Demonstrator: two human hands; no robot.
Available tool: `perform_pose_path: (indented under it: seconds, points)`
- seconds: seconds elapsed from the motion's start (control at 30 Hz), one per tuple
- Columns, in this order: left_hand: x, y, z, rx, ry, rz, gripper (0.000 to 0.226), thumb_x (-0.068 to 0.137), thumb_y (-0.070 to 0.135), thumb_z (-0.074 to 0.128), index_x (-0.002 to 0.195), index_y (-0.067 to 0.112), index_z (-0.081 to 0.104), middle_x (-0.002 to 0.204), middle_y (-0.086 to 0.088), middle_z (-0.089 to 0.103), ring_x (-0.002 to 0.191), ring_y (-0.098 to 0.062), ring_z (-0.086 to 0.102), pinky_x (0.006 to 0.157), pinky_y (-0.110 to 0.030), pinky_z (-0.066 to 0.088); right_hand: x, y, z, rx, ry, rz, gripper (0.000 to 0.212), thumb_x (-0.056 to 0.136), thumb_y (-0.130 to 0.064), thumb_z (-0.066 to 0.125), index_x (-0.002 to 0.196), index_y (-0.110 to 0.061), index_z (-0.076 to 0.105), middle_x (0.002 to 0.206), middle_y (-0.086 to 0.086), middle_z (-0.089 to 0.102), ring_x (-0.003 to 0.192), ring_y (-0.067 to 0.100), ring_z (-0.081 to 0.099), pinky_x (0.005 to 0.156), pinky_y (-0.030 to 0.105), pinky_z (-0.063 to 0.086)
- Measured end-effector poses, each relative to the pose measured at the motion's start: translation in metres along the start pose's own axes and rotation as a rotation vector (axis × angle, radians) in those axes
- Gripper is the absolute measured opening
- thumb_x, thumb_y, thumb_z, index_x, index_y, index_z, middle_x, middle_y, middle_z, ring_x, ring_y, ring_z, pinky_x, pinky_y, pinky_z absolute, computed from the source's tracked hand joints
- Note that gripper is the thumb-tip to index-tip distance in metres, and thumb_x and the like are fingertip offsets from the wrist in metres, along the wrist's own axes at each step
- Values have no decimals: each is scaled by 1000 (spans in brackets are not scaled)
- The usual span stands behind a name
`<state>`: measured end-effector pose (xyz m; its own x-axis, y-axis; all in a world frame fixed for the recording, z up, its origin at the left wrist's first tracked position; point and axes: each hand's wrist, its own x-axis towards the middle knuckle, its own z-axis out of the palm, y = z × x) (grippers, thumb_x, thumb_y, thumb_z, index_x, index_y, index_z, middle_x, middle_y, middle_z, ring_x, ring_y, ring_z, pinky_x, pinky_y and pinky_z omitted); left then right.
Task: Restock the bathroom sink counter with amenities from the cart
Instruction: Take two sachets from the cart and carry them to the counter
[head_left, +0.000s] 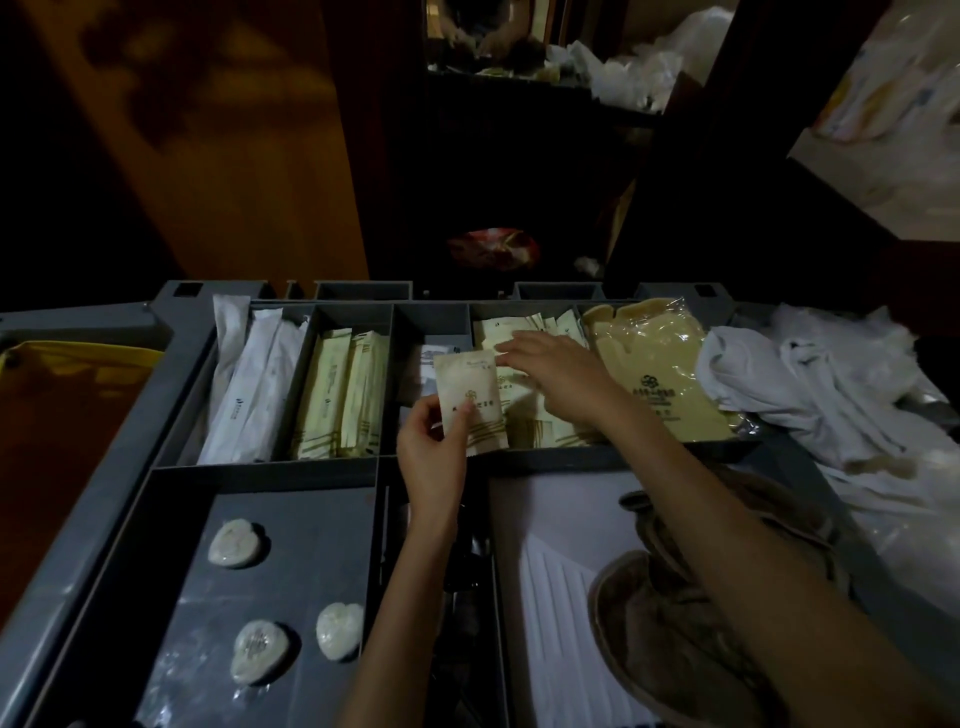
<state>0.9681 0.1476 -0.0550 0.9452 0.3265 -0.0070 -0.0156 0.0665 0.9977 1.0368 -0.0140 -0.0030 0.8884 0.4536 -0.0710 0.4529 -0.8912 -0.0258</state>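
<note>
Sachet (470, 400), flat, cream, in pinch grip of left hand (431, 452); grip of right hand (558, 371) unclear, atop packets (524, 428).

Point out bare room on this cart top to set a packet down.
Best: the grey floor of the front-left compartment, between the three heart soaps. Also the far end of the middle back compartment. Packet rows and the cloth crowd the rest.

In the cart tray (270, 465), soaps (236, 543) lie near-left, sachets (522, 421) in compartments behind them, cloths (810, 384) at right.
</note>
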Motion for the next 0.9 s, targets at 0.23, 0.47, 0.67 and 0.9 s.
perform_pose_path:
  seconds: [0.23,0.47,0.67,0.9]
  points:
    - [-3,3,2,-39,-18,-31,11,89,10,64,101,9,63,90,3,67,84,-8,65,62,-12,50,16,27,9,-312,-47,-237,50,88,-1,54,133,-21,54,135,-1,52,131,21,40,103,35,31]
    - [-3,3,2,-46,-17,-59,11,89,10,64,100,9,62,90,1,67,83,-9,65,61,-11,51,20,41,11,-276,36,-176,42,81,-11,66,122,-22,60,120,3,55,117,26,48,97,38,34]
    - [-2,2,2,-49,-29,-57,12,89,10,65,102,10,63,95,-3,69,88,-12,67,64,-15,53,14,48,11,-268,14,11,39,87,-30,64,124,-22,56,123,2,54,117,23,47,92,34,33]
    - [-4,-1,5,-45,-47,-71,10,89,12,66,99,14,64,95,-4,70,90,-17,68,72,-26,56,1,51,31,150,183,217,28,82,-25,72,108,-18,64,108,0,63,99,18,55,73,26,37]
